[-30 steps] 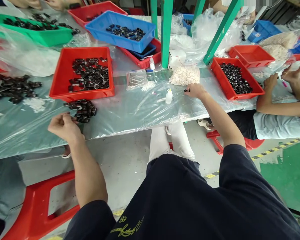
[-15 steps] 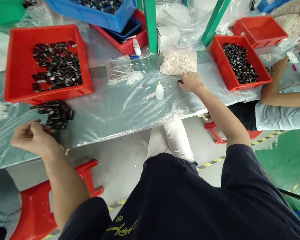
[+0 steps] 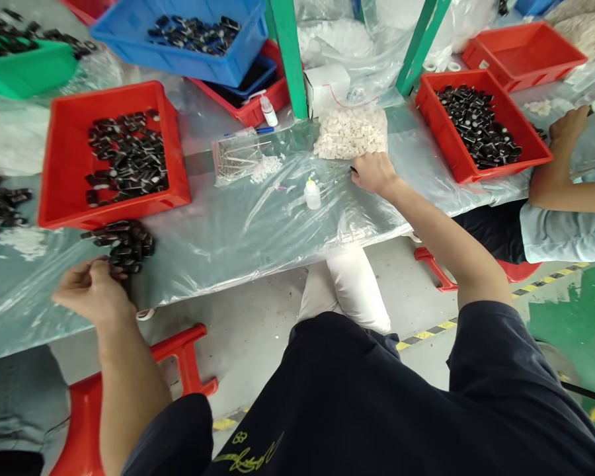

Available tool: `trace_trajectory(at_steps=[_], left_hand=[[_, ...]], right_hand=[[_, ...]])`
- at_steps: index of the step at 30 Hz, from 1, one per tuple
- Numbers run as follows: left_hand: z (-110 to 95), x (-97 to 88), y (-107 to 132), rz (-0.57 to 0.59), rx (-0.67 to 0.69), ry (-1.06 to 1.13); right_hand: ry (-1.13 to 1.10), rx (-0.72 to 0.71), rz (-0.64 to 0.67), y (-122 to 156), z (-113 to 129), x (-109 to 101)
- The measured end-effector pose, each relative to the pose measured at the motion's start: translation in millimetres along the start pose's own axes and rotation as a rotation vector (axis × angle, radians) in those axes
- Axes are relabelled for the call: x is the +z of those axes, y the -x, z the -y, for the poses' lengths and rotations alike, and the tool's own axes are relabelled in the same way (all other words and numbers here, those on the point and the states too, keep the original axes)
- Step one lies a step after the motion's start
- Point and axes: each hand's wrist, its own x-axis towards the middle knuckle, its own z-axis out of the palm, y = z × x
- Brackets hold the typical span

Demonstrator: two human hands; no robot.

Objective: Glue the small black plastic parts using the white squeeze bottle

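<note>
My left hand [image 3: 92,291] rests at the near table edge with fingers curled, its fingertips touching a small pile of black parts [image 3: 123,241] below a red tray [image 3: 54,165] of the same parts. What the fingers hold is hidden. My right hand [image 3: 371,173] is closed in a pinch on a small dark piece, just below a clear bag of small white parts [image 3: 350,132]. A small white dropper bottle [image 3: 312,193] stands left of that hand on the plastic-covered table [image 3: 238,225].
A blue tray [image 3: 178,39] and a green tray [image 3: 24,66] of black parts stand at the back. A green post [image 3: 287,59] rises mid-table. Another red tray [image 3: 476,125] sits right, beside a co-worker's arm [image 3: 560,185]. Red stools stand below.
The view swung left and then partly back. My left hand stays at the black pile; my right hand edged up toward the white-parts bag.
</note>
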Motion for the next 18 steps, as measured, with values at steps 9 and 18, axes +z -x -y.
trace_trajectory(at_steps=[9, 18], left_hand=[[-17.2, -5.7, 12.2, 0.057, -0.055, -0.015], [-17.8, -5.4, 9.0, 0.1, -0.095, -0.065]], right_hand=[[-0.105, 0.016, -0.087, -9.6, -6.8, 20.5], [-0.065, 0.031, -0.074, -7.9, -2.5, 16.1]])
